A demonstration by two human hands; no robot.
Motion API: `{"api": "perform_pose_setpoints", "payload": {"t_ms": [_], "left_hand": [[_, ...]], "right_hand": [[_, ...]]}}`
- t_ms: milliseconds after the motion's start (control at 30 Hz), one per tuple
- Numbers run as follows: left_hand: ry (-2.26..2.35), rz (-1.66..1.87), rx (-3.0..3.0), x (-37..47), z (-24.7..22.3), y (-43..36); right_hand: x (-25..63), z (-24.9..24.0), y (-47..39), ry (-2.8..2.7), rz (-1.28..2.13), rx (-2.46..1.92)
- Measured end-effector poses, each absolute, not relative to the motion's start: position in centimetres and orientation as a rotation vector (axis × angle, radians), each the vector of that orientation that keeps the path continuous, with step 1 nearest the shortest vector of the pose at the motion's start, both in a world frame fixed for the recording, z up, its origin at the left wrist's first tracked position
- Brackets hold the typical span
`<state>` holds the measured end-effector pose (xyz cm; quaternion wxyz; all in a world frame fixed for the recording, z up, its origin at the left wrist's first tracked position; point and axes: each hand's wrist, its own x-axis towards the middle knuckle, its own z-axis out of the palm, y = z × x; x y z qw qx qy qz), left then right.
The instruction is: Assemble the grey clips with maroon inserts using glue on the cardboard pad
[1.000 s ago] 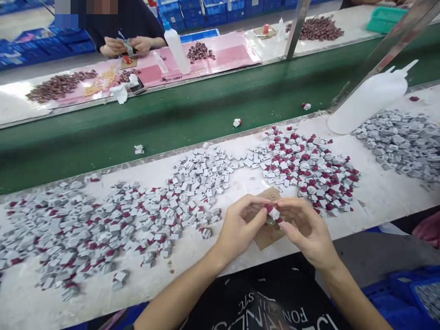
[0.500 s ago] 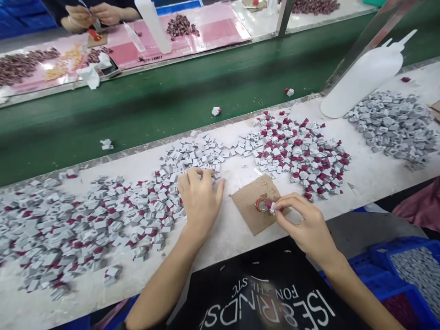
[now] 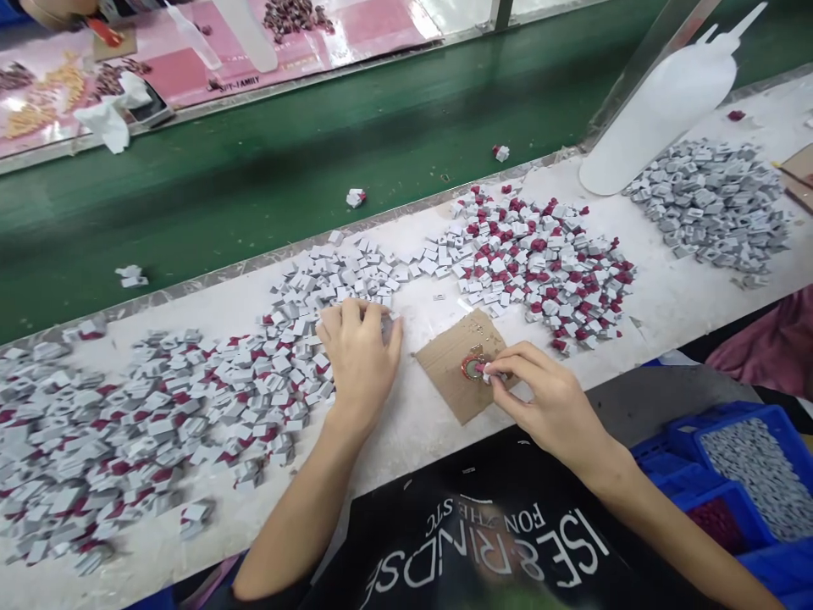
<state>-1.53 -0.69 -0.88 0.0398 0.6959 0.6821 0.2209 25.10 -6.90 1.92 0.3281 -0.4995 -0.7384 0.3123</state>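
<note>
My right hand pinches a small grey-and-dark-red plastic piece between thumb and fingertips. The piece's dark red end is at the right side of a round, red-rimmed shallow cap. Under the cap lies a square of brown cardboard with wet, shiny spots. My left hand rests palm down, fingers bent but apart, at the edge of a pile of plain grey pieces. Its fingertips are partly hidden among them. Left of that hand spreads a large heap of grey-and-dark-red pieces.
Another heap of grey-and-red pieces lies beyond the cardboard. A white squeeze bottle leans near a grey pile. A green strip runs behind the table. Blue bins stand low at right. A co-worker's hand shows top left.
The whole view has shifted, so the tables and heaps appear further left. My right hand still pinches the piece at the cap. My left hand stays by the grey pile.
</note>
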Motion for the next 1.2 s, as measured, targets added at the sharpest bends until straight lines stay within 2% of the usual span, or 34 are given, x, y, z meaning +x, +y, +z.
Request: {"api": "perform_pose_setpoints", "payload": {"t_ms": [233, 933, 1200], "left_hand": [[1.751, 0.631, 2.229, -0.4, -0.8, -1.4], [1.933, 0.649, 2.124, 1.3, -2.0, -1.2], [1.481, 0.86, 1.983, 1.2, -0.9, -0.9]], "right_hand": [[25.0, 1.9, -7.1, -1.958, 0.81, -1.28], [24.7, 1.8, -7.6, -1.846, 0.781, -1.298], [24.6, 2.1, -7.4, -1.827, 0.831, -1.329]]}}
